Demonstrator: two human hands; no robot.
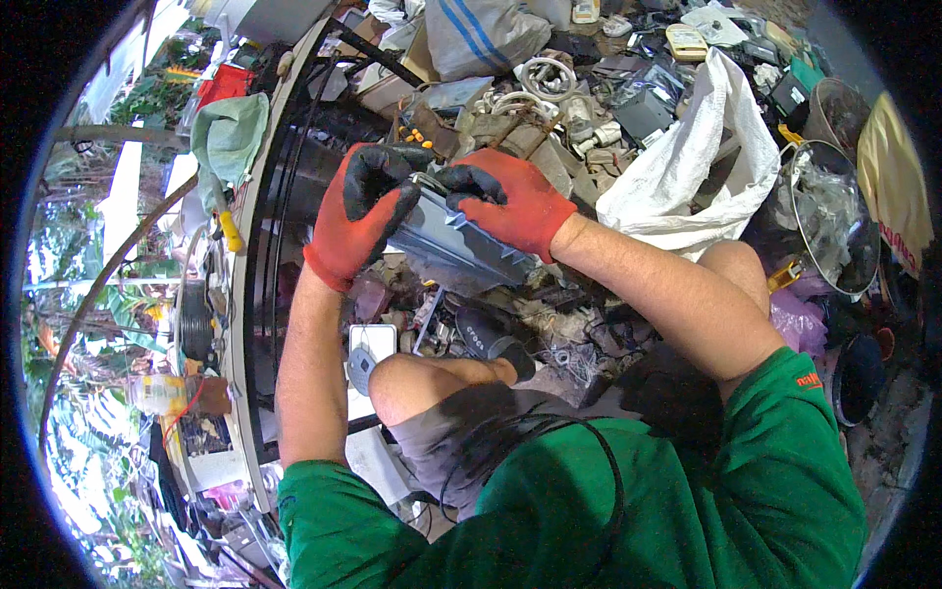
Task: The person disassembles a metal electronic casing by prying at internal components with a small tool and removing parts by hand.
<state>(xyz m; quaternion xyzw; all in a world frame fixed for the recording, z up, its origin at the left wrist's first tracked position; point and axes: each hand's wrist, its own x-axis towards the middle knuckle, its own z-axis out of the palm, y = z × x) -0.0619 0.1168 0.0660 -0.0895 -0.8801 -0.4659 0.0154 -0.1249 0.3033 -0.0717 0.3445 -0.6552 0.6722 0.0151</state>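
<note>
My left hand (355, 216) wears a red glove with black palm and fingers, its fingers curled and thumb bent toward the fingertips. Opposite it, my right hand (515, 204), gloved alike, pinches with thumb and forefinger. Between the two sets of fingertips is a small greyish metallic piece (426, 182); the fingers cover most of it, so its kind is unclear. Just under the hands stands a grey-blue plastic casing (461, 245) with ribbed edges, and I cannot tell whether the fingers touch it.
A white woven sack (702, 167) and heaped electronic scrap (628, 108) lie ahead to the right. A wire-rimmed bucket (834, 216) stands at the right. Along the left runs a dark-framed bench (260, 294) bearing a green cloth (228, 142). Between my legs, scrap covers the ground.
</note>
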